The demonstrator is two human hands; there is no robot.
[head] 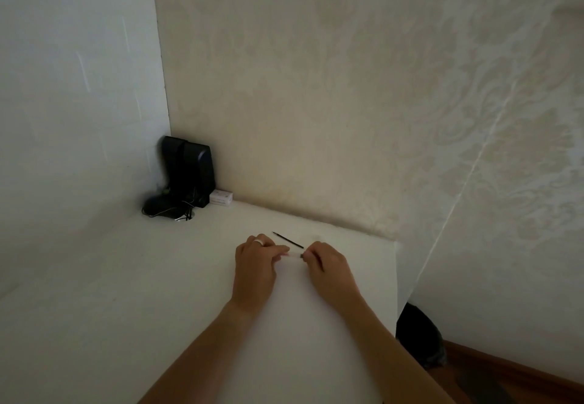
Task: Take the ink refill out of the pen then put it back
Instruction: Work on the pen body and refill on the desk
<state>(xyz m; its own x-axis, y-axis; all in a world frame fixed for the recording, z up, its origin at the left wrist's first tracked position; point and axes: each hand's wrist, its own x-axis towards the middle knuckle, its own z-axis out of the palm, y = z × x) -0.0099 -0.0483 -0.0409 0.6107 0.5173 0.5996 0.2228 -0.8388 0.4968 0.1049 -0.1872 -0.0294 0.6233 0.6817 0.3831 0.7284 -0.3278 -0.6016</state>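
A thin dark ink refill (288, 240) lies on the white table (158, 277), just beyond my two hands, apart from them. My left hand (256, 269), with a pale ring on one finger, pinches one end of the clear pen barrel (293, 255). My right hand (328, 269) pinches the barrel's other end, where a small dark part shows. The barrel is held level between both hands, just above the table. Most of the pen is hidden by my fingers.
Black speakers (189, 171) with a tangle of cables (170, 210) stand in the far left corner, a small white box (221, 198) beside them. Walls close the table's back and left. The table's right edge (396, 277) drops to a wooden floor (521, 381).
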